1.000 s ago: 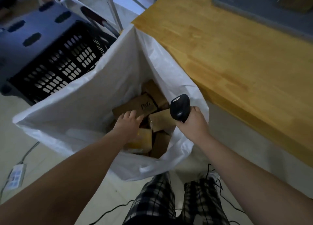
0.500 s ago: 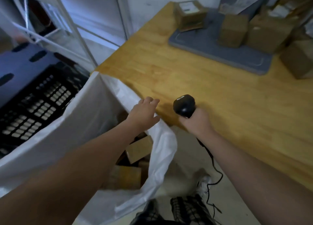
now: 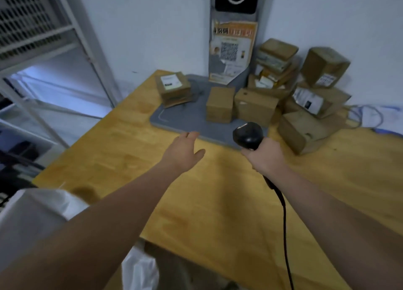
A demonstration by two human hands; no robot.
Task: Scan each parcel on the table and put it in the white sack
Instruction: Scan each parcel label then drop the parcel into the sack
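Observation:
Several brown cardboard parcels stand at the back of the wooden table (image 3: 122, 150). A labelled parcel (image 3: 173, 89), a plain small parcel (image 3: 219, 104) and a wider parcel (image 3: 255, 106) rest on a grey mat (image 3: 174, 119). More parcels are piled at the back right (image 3: 314, 97). My left hand (image 3: 185, 152) stretches out empty over the table, fingers apart, short of the mat. My right hand (image 3: 265, 158) grips a black barcode scanner (image 3: 248, 136) with a cable. The white sack (image 3: 37, 211) shows at the lower left, its inside hidden.
A grey upright stand (image 3: 233, 30) with a QR poster rises behind the mat. A white metal shelf frame (image 3: 72, 56) is at the left. Cables and a white sheet (image 3: 379, 117) lie at the table's far right. The scanner cable (image 3: 283, 224) trails over the table front.
The view has swung up from the sack to the table. My left hand left the sack's inside and now reaches empty toward the parcels. The right hand still holds the scanner.

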